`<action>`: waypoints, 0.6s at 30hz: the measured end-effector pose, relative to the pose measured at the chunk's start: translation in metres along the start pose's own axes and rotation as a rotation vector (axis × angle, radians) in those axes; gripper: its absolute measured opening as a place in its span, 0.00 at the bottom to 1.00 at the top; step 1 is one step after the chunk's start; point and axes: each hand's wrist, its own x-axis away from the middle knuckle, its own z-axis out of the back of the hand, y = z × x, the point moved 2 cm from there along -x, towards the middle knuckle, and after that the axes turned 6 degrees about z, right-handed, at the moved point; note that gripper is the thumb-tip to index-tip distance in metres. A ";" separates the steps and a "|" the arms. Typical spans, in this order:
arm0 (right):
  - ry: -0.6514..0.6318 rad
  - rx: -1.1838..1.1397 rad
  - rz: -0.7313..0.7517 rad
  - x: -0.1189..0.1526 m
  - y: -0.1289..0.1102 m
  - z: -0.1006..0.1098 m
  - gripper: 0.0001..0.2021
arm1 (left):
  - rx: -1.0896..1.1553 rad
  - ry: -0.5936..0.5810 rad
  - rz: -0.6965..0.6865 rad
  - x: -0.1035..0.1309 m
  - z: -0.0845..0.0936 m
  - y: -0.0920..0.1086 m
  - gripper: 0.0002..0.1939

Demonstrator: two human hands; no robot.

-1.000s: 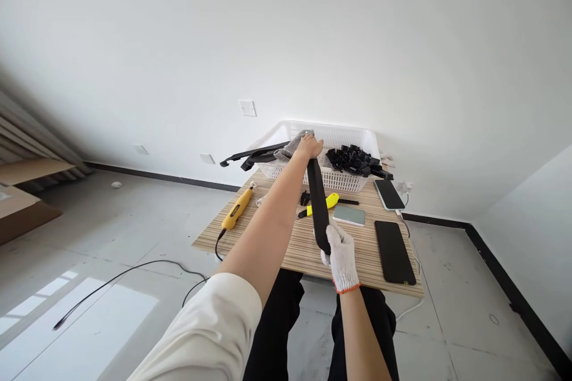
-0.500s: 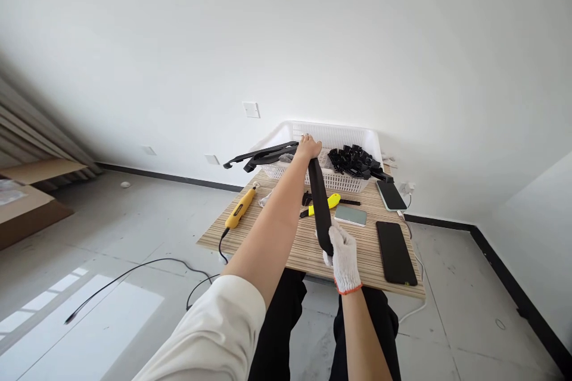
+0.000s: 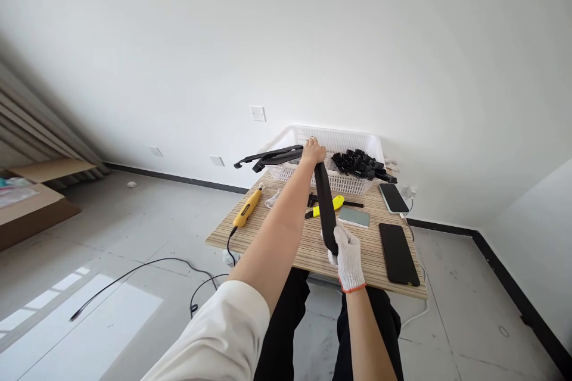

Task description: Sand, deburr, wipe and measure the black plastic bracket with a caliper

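A long, dark, slightly curved plastic strip (image 3: 326, 202) slants over the table between my two hands. My bare left hand (image 3: 313, 150) is closed at its far end, in front of the basket; the grip is partly hidden by the hand itself. In a white knit glove with an orange cuff, my right hand (image 3: 348, 256) grips the near end. Beneath the strip lies a yellow utility knife (image 3: 329, 206), with a black caliper-like tool (image 3: 354, 204) beside it. Other long black strips (image 3: 279, 157) stick out of the basket to the left.
A white plastic basket (image 3: 318, 182) with a heap of small black parts (image 3: 357, 164) stands at the back of the wood-grain table (image 3: 295, 259). A yellow corded rotary tool (image 3: 248, 208) lies left. Several phones, including a black one (image 3: 399, 254), lie right. A cable (image 3: 134, 266) crosses the floor.
The view has shifted slightly, so everything sits a little further right and lower. Both hands keep their hold on the strip, which stays at about the same slant.
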 end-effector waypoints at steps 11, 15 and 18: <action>-0.003 -0.017 0.006 -0.002 0.002 0.000 0.22 | 0.037 0.061 -0.036 0.032 0.000 -0.001 0.38; 0.008 -0.014 0.017 -0.001 0.000 -0.001 0.22 | 0.037 0.081 -0.065 0.050 0.001 -0.001 0.39; 0.025 -0.013 0.024 -0.003 0.002 0.000 0.22 | 0.036 0.088 -0.107 0.064 0.001 -0.001 0.39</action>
